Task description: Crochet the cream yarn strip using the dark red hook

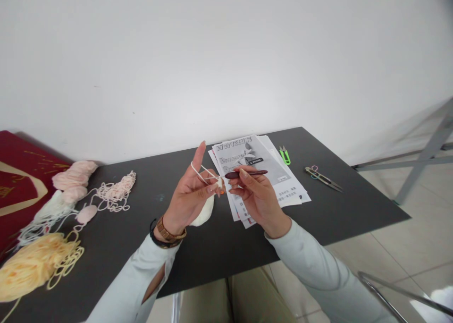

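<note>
My left hand has its index finger raised with white yarn looped round it. Its thumb and other fingers pinch a small white crochet piece, with a bit of orange showing beside it. In my right hand is a crochet hook with a dark brown handle, gripped between thumb and fingers. The hook's tip meets the yarn at the crochet piece; the exact stitch is too small to make out. Behind my left hand lies a white yarn ball, partly hidden.
Printed sheets lie stacked beyond my hands on the black table. Green thread snips and metal scissors rest to the right. Pink yarn, yellow yarn and a dark red bag are at the left.
</note>
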Motion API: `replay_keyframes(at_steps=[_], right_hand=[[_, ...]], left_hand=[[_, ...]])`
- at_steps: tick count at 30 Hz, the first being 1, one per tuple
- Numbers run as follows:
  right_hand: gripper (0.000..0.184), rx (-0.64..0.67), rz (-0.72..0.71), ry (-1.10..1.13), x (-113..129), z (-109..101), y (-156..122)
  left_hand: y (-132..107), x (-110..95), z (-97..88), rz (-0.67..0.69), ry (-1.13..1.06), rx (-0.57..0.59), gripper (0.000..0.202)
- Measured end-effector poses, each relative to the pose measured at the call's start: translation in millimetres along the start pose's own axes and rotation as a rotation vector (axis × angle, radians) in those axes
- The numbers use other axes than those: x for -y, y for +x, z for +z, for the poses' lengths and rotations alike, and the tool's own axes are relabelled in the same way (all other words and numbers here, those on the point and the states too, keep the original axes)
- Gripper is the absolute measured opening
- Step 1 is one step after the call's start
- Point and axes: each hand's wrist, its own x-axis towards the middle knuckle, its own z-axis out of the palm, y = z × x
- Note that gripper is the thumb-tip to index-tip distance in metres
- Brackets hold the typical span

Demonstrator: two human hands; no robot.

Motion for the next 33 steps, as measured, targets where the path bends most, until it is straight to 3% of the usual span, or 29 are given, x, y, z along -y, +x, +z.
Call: replay_keyframes(at_steps=[6,11,16,21,27,33], right_hand=[[0.028,-0.053,-0.063,-0.106,2.0,-0.4,-1.5],[0.015,-0.063,-0.262,-0.277,2.0,1.5,-7.3],[0.007,-0.063,-0.524,-0.433,0.5,4.6,-12.2],[0.004,-0.049,-0.561,-0.407,-3.0,3.4,-10.6],[0.014,-0.047,-0.690,-0.584,-8.7,-0.6,-15.0],[0.039,0.136,-0.977,-0.938,-3.7,-4.6,-18.4]], left_hand=[[0.1,-4.0,-6.0,0.057,0.224,0.065,0.088],[2.0,-2.7,-9.2,0.104,0.358,0.025,0.083],[2.1,-0.2,-6.7,0.069,0.254,-0.020,0.087],[1.4,-1.3,-2.9,0.033,0.141,-0.028,0.086],[1.6,1.4,-3.0,0.000,0.122,-0.078,0.086],[1.8,2.2,5.5,-0.008,0.070,-0.138,0.091]])
